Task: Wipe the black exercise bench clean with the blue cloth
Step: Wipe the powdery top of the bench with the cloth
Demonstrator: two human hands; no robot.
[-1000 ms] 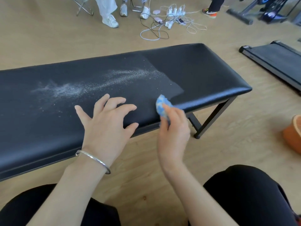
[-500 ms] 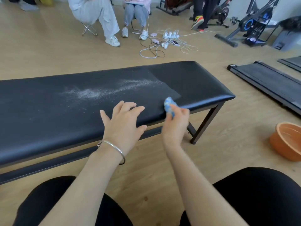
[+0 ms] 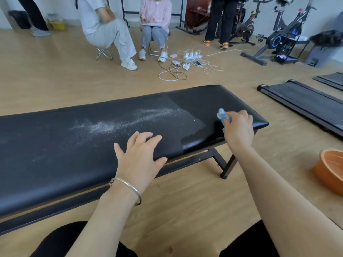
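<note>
Looking down through the head camera at the black exercise bench (image 3: 55, 145), with its long axis running from the left edge of view to the right and slightly away, and its right end pointing toward an orange basin (image 3: 332, 169) on the floor. Gripping the blue cloth (image 3: 222, 115) as a bunched wad in the right hand (image 3: 238, 130), with the fingers (image 3: 245, 115) curled together over it. Pressing that wad on the bench top near the right end, about midway between the front and far edges, with the cloth poking out to the left of the fingertips. Resting the left hand (image 3: 138, 158) palm down at the front edge of the bench, well apart from the cloth, fingers straight and spread, a silver bangle (image 3: 128, 188) on the wrist. Beyond the left hand, along the middle of the top, a streak of white powder (image 3: 104, 126) following the long axis. Right of the streak, under the cloth, a darker glossy patch (image 3: 200, 106) reaching the right end. Past the far edge, a tangle of white cables (image 3: 191, 58) on the floor beside two seated people.
</note>
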